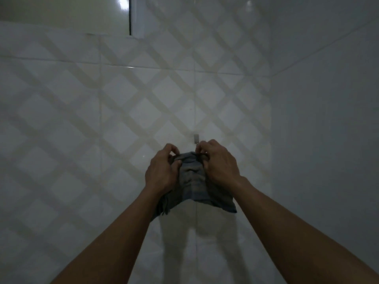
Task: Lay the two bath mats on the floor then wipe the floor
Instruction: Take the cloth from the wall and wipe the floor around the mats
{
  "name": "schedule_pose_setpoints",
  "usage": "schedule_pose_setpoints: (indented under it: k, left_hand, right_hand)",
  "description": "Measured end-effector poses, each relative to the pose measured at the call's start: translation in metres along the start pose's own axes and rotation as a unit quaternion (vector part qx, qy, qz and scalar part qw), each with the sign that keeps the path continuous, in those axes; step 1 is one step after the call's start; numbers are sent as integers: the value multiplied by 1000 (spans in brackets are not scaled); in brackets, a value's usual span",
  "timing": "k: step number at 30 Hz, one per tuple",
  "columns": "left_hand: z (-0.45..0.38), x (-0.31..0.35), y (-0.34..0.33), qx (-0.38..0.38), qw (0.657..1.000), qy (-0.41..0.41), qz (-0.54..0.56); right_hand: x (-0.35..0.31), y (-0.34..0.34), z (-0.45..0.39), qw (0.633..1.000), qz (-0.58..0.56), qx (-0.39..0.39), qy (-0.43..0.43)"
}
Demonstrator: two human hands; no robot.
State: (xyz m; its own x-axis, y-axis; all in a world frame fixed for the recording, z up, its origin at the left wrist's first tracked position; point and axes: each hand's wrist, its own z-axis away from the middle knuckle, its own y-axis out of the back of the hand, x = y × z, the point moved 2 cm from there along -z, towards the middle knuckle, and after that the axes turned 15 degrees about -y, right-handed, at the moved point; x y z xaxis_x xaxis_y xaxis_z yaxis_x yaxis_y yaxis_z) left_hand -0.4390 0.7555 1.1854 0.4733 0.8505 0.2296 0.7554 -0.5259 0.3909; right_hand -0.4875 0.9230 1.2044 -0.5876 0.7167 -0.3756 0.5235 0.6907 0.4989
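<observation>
Where hands (162, 171) meet: tiled wall (82, 119)

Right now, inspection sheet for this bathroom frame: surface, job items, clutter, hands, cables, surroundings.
Surface: tiled wall with a diamond pattern; floor not in view.
Job's things: grey cloth, bunched, held up against the wall just below a small wall hook; no bath mats seen.
Clutter: nothing seen.
Grippers: left hand and right hand each pinch the cloth's top edge.
Cables: nothing seen.
Surroundings: plain tiled side wall at right; window frame at top; dim light.
</observation>
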Motion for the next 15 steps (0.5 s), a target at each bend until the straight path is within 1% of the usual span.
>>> schedule_pose_setpoints:
  k: [3,5,7,10,13,15]
  left_hand:
    - [-36,5,-17,38,995,-43,-79]
    - [-56,5,-23,64,990,-60,-108]
    - [-73,5,-27,78,986,-73,-127]
    - [-94,4,-36,76,982,-76,-154]
    - [-100,2,-47,63,979,-65,-185]
    - [-98,-2,-55,63,978,-61,-190]
  right_hand:
    - [15,-3,-38,998,39,36,40]
    - [22,-5,-58,995,56,63,54]
    - [24,-7,-75,994,56,74,59]
    - [30,-10,-94,996,46,66,46]
    - [41,-17,-101,996,50,53,54]
    - [49,-22,-103,999,27,29,22]
